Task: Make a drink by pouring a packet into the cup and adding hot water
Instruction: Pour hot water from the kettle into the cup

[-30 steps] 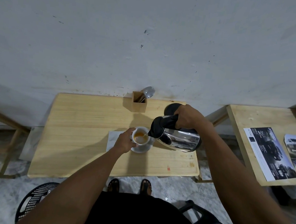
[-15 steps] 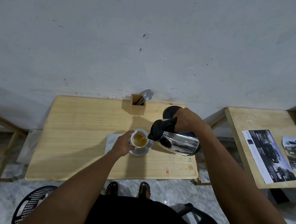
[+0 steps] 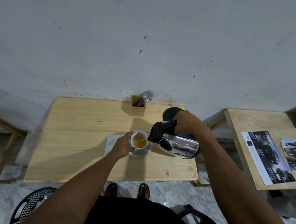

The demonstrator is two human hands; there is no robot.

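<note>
A white cup (image 3: 137, 135) with orange liquid (image 3: 139, 140) stands on a white saucer (image 3: 141, 152) in the middle of the wooden table (image 3: 75, 136). My left hand (image 3: 122, 146) grips the cup's left side. My right hand (image 3: 186, 122) holds the black handle of a steel kettle (image 3: 178, 146), tilted left with its spout at the cup's right rim. A thin stream of water runs into the cup. A white packet or napkin (image 3: 111, 141) lies under my left hand, partly hidden.
A wooden holder (image 3: 138, 105) with spoons stands at the table's back edge. The black kettle base (image 3: 171, 111) sits behind my right hand. A second table (image 3: 244, 122) with printed sheets (image 3: 268, 157) stands to the right. Black chairs (image 3: 30, 206) are near my legs.
The view has shifted slightly. The kettle stays tilted at the cup and the liquid level has risen a little. Both hands keep their grips.
</note>
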